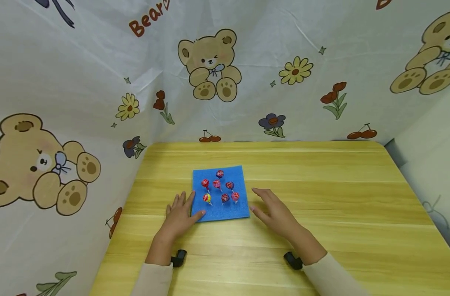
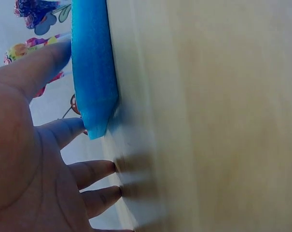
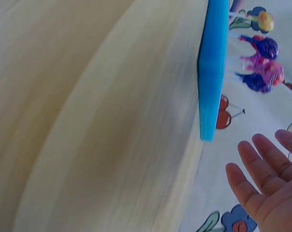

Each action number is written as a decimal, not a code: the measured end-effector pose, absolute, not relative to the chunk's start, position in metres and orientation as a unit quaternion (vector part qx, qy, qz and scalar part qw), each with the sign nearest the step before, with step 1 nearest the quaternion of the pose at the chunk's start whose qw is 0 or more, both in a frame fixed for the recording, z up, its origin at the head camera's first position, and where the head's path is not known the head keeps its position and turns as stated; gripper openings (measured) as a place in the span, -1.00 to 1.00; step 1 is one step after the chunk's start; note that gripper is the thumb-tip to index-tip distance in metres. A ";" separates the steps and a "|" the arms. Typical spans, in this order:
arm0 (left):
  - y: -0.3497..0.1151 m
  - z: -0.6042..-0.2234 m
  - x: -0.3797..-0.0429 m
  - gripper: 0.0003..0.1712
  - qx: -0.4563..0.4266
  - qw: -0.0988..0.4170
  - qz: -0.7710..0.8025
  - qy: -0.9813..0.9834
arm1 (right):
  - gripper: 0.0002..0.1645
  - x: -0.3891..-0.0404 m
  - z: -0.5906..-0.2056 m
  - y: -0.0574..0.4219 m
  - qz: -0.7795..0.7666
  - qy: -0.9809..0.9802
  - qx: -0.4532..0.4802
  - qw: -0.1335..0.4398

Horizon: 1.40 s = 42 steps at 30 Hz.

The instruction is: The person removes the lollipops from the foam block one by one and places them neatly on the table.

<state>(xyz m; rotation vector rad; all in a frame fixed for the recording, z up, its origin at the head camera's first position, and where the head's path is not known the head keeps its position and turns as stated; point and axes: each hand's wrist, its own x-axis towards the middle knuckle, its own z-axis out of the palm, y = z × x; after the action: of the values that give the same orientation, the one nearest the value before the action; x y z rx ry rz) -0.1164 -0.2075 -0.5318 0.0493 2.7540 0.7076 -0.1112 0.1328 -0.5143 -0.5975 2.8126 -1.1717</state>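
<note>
A blue foam pad [image 1: 234,212] lies flat on the table with several wrapped lollipops standing in it, sticks down. One yellow lollipop [image 1: 207,198] is at the front left of the group, a red lollipop [image 1: 205,183] behind it, and a pink lollipop [image 1: 235,196] at the front right. My left hand [image 1: 179,216] rests at the pad's left edge, fingers spread. Its thumb [image 2: 44,63] lies on the pad's upper face in the left wrist view. My right hand [image 1: 277,213] hovers just right of the pad, fingers extended, holding nothing.
The wooden table [image 1: 339,197] stretches well to the right of the pad. Behind and to the left hangs a white cloth [image 1: 254,90] printed with bears and flowers. A cable [image 1: 436,209] shows beyond the table's right edge. Each wrist wears a black camera mount [image 1: 293,260].
</note>
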 end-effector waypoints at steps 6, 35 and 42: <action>-0.207 -0.532 -0.115 0.04 0.016 0.152 0.245 0.958 | -0.28 -0.115 -0.512 0.117 -0.406 0.889 -0.212 0.026; -0.204 -0.530 -0.114 0.00 0.017 0.150 0.256 0.955 | -0.53 -0.129 -0.520 0.081 -0.471 0.862 -0.185 0.026; -0.205 -0.528 -0.113 0.00 0.016 0.148 0.253 0.956 | -0.64 -0.130 -0.522 0.079 -0.464 0.866 -0.182 0.027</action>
<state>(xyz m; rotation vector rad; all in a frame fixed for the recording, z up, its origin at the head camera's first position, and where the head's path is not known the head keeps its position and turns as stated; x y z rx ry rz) -0.1131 -0.2052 -0.5282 0.0471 2.7486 0.7279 -0.1302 0.0788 -0.5216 -0.5626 2.6759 -1.4339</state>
